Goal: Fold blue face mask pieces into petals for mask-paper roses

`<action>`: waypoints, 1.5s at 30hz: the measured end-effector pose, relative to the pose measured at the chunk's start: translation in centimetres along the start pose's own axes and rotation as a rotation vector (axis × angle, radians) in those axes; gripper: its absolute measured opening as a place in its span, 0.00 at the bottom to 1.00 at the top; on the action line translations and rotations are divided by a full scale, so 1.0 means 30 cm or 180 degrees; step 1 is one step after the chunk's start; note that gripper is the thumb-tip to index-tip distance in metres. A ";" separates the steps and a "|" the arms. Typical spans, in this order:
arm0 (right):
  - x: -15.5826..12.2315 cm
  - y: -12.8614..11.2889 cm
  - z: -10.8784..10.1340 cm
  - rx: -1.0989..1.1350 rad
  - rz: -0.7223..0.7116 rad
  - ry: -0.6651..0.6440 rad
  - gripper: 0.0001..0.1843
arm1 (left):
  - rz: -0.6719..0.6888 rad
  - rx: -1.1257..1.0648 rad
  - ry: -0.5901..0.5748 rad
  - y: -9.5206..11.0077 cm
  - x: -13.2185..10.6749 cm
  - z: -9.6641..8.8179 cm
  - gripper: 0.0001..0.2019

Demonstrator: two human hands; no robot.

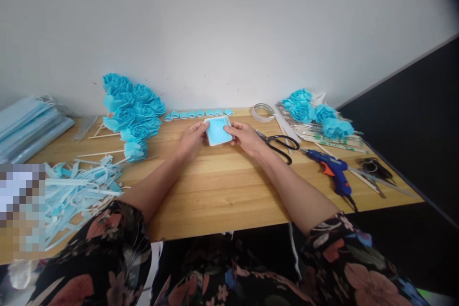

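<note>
Between my two hands is a square of light-blue mask fabric [219, 131] with whitish edges, held up over the middle of the wooden table. My left hand [195, 136] pinches its left edge, thumb on top. At the right edge, my right hand [245, 136] grips it the same way, the fingers mostly hidden behind. Behind the square lies a row of small folded blue pieces [191, 114] along the wall. Black-handled scissors [283, 143] rest just right of my right hand, their blades partly covered by it.
Blue fabric flowers on sticks [131, 110] stand left; more flowers [308, 112] lie right on wrapped sticks. A tape roll [263, 112], a blue glue gun [332, 169] and cut strips [79, 191] lie about. Stacked masks [32, 124] are at far left. The wall [222, 33] closes off the back.
</note>
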State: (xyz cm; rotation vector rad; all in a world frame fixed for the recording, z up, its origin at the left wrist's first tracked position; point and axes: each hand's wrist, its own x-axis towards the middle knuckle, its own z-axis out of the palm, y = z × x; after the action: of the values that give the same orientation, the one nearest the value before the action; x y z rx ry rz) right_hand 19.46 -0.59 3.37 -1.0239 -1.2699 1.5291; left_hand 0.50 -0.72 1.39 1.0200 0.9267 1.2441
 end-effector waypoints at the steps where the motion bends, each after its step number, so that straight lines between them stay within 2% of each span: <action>1: 0.003 0.000 -0.004 -0.0032 -0.0021 0.0088 0.22 | 0.0158 0.0162 0.0122 0.005 -0.002 0.001 0.22; 4: 0.012 -0.003 -0.019 -0.0609 -0.0331 0.0649 0.15 | 0.0896 0.0735 0.0612 0.027 -0.022 0.013 0.15; 5: 0.014 -0.005 -0.022 -0.0966 -0.0507 0.0882 0.13 | 0.1066 0.0872 0.0654 0.033 -0.032 0.022 0.14; 7: 0.012 -0.008 -0.022 -0.1741 -0.0872 0.1236 0.09 | 0.1039 0.1022 0.0433 0.036 -0.053 0.043 0.14; 9: 0.002 -0.008 -0.012 -0.2404 -0.1182 0.1374 0.07 | 0.0750 0.1003 0.0097 0.028 -0.069 0.066 0.15; 11: -0.015 -0.007 0.007 -0.2892 -0.1406 0.1298 0.08 | 0.0530 0.0779 -0.0225 0.015 -0.076 0.083 0.18; 13: -0.032 -0.003 0.027 -0.3244 -0.1606 0.1015 0.10 | 0.0423 0.0358 -0.0502 0.003 -0.073 0.090 0.22; 15: -0.045 0.001 0.044 -0.3431 -0.1773 0.0644 0.14 | 0.0351 -0.0102 -0.0560 -0.005 -0.063 0.086 0.24; 18: -0.052 0.009 0.056 -0.3484 -0.1882 0.0253 0.19 | 0.0241 -0.0439 -0.0251 -0.015 -0.042 0.065 0.24; 21: -0.048 0.011 0.051 -0.3243 -0.1900 0.0126 0.18 | 0.0194 -0.0384 0.0054 -0.029 -0.022 0.041 0.22; 25: -0.038 0.001 0.031 -0.2755 -0.1849 0.0712 0.12 | 0.0160 -0.0275 0.0287 -0.043 -0.010 0.030 0.23; 27: -0.031 -0.002 0.024 -0.2692 -0.1840 0.0956 0.07 | 0.0177 -0.0147 0.0290 -0.043 -0.011 0.033 0.22; 29: -0.026 -0.001 0.023 -0.2729 -0.1943 0.1015 0.05 | 0.0254 -0.0009 0.0275 -0.041 -0.014 0.037 0.22; 32: -0.022 0.004 0.031 -0.2680 -0.2091 0.1077 0.07 | 0.0402 0.0104 0.0214 -0.036 -0.018 0.041 0.21; 38: -0.024 0.014 0.042 -0.2180 -0.1296 0.0992 0.13 | 0.0338 0.0084 0.0137 -0.037 -0.025 0.049 0.23; 45: -0.016 0.019 0.033 -0.2005 -0.1191 0.1062 0.12 | 0.0046 -0.0274 0.0073 -0.047 -0.030 0.057 0.28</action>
State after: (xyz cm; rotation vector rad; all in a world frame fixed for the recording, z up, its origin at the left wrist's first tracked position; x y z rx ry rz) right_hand 18.59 -1.37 2.99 -1.2733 -1.6221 0.6436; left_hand 2.44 -1.82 0.56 0.9477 0.8772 1.2991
